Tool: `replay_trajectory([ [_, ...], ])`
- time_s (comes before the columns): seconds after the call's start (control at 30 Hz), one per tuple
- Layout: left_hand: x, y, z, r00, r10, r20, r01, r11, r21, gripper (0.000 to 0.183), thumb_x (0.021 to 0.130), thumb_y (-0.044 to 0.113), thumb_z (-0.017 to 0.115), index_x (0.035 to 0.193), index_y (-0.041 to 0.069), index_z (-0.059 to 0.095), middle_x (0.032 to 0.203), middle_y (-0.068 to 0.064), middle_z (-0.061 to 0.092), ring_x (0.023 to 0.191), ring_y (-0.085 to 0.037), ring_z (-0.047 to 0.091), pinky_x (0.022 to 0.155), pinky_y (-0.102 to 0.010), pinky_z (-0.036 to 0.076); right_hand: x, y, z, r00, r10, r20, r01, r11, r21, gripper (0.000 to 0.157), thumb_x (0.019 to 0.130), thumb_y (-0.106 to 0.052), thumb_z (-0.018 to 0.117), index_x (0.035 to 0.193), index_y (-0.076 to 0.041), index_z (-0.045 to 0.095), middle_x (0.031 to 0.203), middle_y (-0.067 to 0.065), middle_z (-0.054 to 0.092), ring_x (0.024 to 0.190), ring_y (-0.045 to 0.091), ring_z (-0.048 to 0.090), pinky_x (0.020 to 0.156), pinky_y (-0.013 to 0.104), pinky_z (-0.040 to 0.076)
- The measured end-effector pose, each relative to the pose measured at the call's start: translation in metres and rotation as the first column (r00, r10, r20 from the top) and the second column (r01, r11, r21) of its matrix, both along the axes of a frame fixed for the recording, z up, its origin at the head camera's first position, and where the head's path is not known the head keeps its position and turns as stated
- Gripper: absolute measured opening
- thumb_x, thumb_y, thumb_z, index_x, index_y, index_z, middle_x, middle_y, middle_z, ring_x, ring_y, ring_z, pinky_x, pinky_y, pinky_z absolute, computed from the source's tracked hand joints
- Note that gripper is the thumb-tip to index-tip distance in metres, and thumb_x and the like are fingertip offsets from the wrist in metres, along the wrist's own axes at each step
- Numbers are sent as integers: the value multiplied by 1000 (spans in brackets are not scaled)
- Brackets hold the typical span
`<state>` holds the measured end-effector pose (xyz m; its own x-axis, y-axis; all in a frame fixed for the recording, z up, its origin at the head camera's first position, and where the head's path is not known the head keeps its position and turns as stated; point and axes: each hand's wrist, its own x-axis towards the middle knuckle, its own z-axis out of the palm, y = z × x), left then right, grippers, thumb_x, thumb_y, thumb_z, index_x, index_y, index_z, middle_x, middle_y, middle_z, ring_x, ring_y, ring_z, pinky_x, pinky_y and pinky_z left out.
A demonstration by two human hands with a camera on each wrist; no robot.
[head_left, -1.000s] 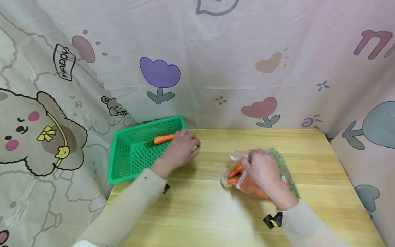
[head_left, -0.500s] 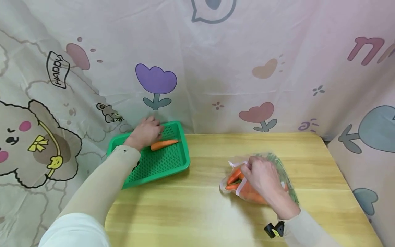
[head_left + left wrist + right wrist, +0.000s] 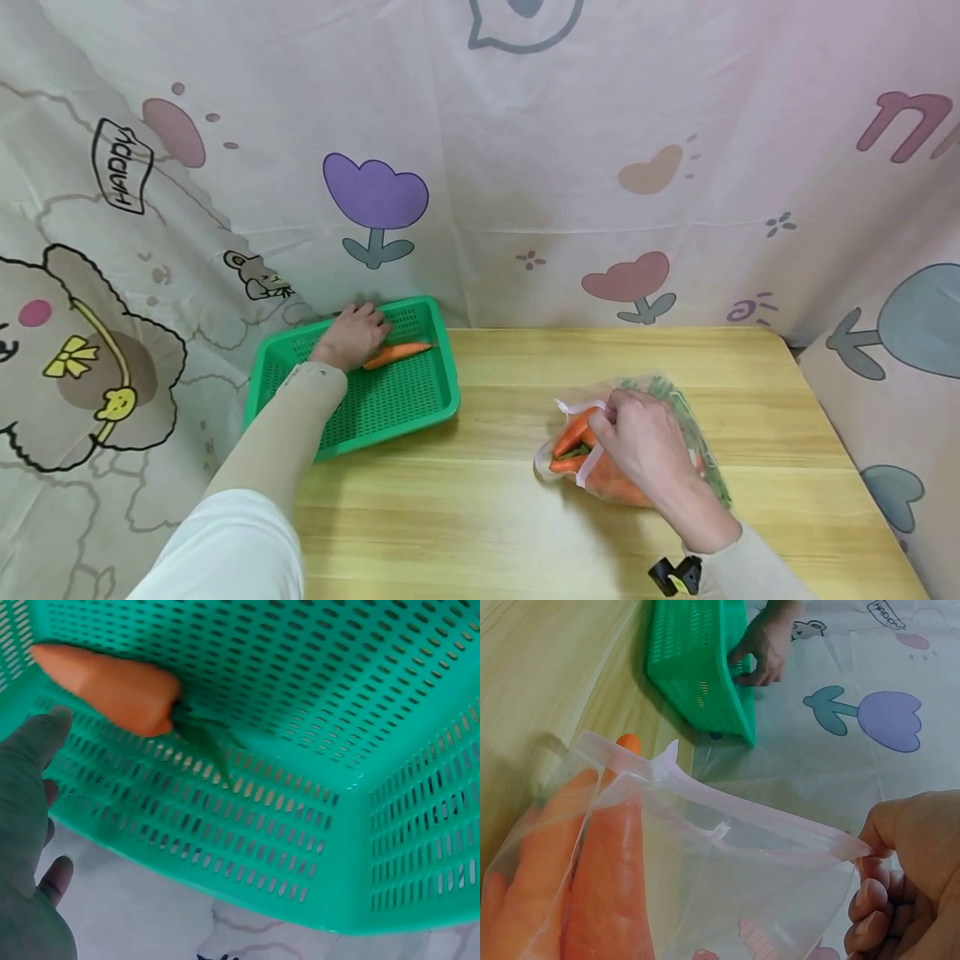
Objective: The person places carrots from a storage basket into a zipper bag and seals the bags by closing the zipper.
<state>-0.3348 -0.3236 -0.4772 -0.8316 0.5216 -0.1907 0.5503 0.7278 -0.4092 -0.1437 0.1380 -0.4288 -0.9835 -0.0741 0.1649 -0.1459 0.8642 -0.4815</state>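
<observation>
My left hand reaches over the back of the green plastic basket, its fingers near the far rim. A single orange carrot with a green leafy top lies inside along the far wall. In the left wrist view, my thumb and fingers are spread beside the tip of the carrot, apart from it. My right hand pinches the edge of a clear zip-top bag between thumb and forefinger. Through the film show several carrots, and green tops lie toward the bag's right end.
The basket stands at the back left of the wooden table, close to the printed cloth backdrop. The bag lies on the right half of the table. Another patterned cloth hangs along the left side.
My left hand has moved left from the basket's right side to over its back, uncovering the carrot's tip. My right hand keeps its pinch on the bag's edge.
</observation>
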Motion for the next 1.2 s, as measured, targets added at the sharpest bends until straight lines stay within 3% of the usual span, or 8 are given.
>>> replay_trajectory([
  [0.27,-5,2,-15,999,-11,30,13,999,-52,30,96,11,78,125,13,72,126,-9,66,117,-32,53,101,-54,44,-2,0,0,1000,-8,21,8,1000,4,29,91,-14,59,64,-16,48,60,-1,43,58,17,41,55,31,33],
  [0.43,-4,5,-25,999,38,20,-36,995,-92,10,94,9,79,100,17,77,117,-7,68,113,-32,52,102,-55,44,-3,0,-1,1000,-9,-26,10,1000,20,28,89,-12,63,64,-16,50,61,-2,46,58,19,45,57,33,37],
  [0.5,-3,5,-27,998,60,20,-57,993,-104,12,93,9,80,91,20,77,113,-6,68,111,-32,51,102,-55,43,-3,0,-2,999,-14,-44,16,999,30,27,88,-12,64,65,-16,50,62,-2,48,59,20,46,57,35,39],
  [0.63,-1,1,-32,998,62,13,-61,993,-98,15,91,10,83,100,22,78,115,-7,68,108,-32,49,96,-53,42,-4,0,-3,999,-17,-52,19,999,42,27,87,-12,65,65,-16,50,62,-1,48,59,21,47,57,36,40],
  [0.73,2,-5,-34,998,55,-2,-55,998,-40,22,93,16,82,114,21,77,122,-9,68,111,-33,50,95,-53,43,-4,0,-2,999,-10,-49,12,999,41,27,88,-12,65,65,-16,50,61,-1,47,58,21,47,56,36,39],
  [0.87,6,-10,-34,997,77,-1,-77,997,23,26,96,26,79,120,18,75,123,-11,67,114,-35,51,98,-56,43,-4,0,-2,999,-11,-48,13,999,38,27,88,-13,66,66,-17,51,61,-2,47,58,20,47,56,36,40],
  [1.2,9,-17,-36,985,171,16,-171,985,-5,35,99,25,75,129,8,68,125,-18,62,116,-39,49,101,-60,40,-4,0,-3,997,-12,-73,15,999,41,27,86,-10,64,63,-17,50,60,-2,47,59,20,45,63,40,42],
])
